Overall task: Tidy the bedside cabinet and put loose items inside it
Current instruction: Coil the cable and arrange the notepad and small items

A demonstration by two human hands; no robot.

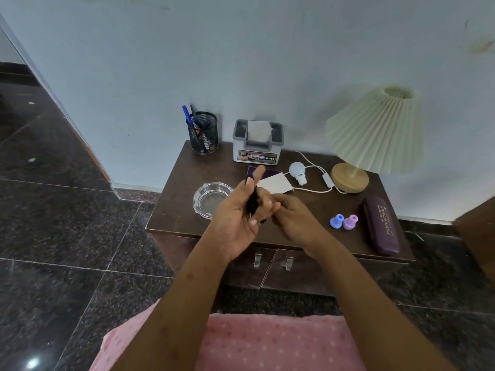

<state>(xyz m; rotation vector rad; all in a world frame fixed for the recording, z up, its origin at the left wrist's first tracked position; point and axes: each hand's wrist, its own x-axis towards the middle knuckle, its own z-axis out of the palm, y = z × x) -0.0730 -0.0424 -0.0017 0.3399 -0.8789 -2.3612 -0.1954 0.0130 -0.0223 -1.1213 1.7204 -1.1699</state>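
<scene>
Bedside cabinet (308, 277): both doors closed. On its counter (182, 210): lamp (375, 135), purple case (381, 226), tissue box (257, 141), pen holder (203, 133), glass ashtray (211, 199), bulb (297, 171). Above the counter, left hand (235, 220) curls round a small black object (251, 204). Right hand (293, 218) meets it; grip blurred, cannot tell.

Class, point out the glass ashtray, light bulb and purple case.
glass ashtray (210, 202), head view, its clear base.
light bulb (296, 168), head view, its white globe.
purple case (381, 227), head view, its lid.
</scene>
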